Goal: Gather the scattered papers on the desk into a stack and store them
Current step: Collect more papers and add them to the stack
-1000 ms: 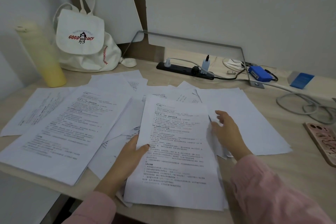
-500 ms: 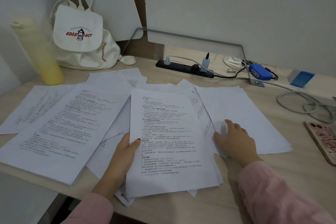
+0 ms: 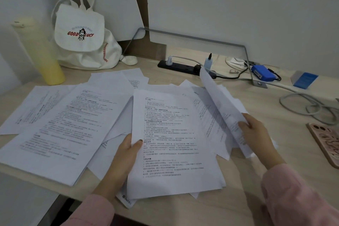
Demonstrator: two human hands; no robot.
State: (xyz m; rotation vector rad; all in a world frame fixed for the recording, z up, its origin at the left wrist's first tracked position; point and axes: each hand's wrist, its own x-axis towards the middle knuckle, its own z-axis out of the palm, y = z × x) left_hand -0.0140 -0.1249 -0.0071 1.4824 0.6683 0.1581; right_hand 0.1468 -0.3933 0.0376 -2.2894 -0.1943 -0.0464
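Left hand (image 3: pixel 126 154) pinches the central pile (image 3: pixel 174 143) by its edge, thumb on top, steadying it on the desk (image 3: pixel 286 134). Right hand (image 3: pixel 256 134) grasps a sheet (image 3: pixel 220 101) tilted upward, probably to add it. Other papers (image 3: pixel 60 124) lie spread at left.

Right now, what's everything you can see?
desk: one, light wood, under everything
loose papers: many, white, left and middle
printed stack: one, white, front middle
lifted sheets: a few, white, tilted up at right
bottle: one, yellow, far left
backpack: one, white, back left
power strip: one, black, back middle
box: one, blue, back right
cable: one, grey, coiled right
phone: one, pinkish case, right edge
left hand: one, pink sleeve, grips printed stack
right hand: one, pink sleeve, holds lifted sheets
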